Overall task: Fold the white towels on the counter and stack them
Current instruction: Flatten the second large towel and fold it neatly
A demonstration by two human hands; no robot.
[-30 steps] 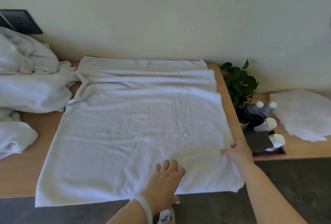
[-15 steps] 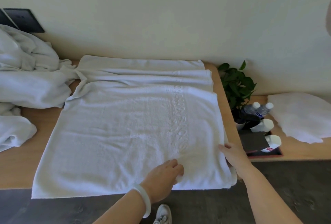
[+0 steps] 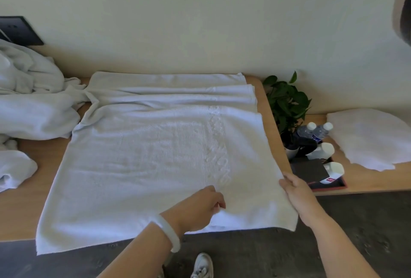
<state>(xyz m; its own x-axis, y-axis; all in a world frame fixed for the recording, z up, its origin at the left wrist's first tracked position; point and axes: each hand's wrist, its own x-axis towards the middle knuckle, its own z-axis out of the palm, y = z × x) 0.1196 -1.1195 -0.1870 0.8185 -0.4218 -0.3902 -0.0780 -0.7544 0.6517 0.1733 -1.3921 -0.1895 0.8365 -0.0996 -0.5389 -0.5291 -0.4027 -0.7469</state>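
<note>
White terry towel [image 3: 144, 155] flat on wooden counter [image 3: 26, 211]; left hand [image 3: 198, 207] pinches fabric, right hand [image 3: 297, 195] grips right edge.

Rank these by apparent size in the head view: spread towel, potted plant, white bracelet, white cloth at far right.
1. spread towel
2. white cloth at far right
3. potted plant
4. white bracelet, though nearness to the camera enlarges it.
</note>
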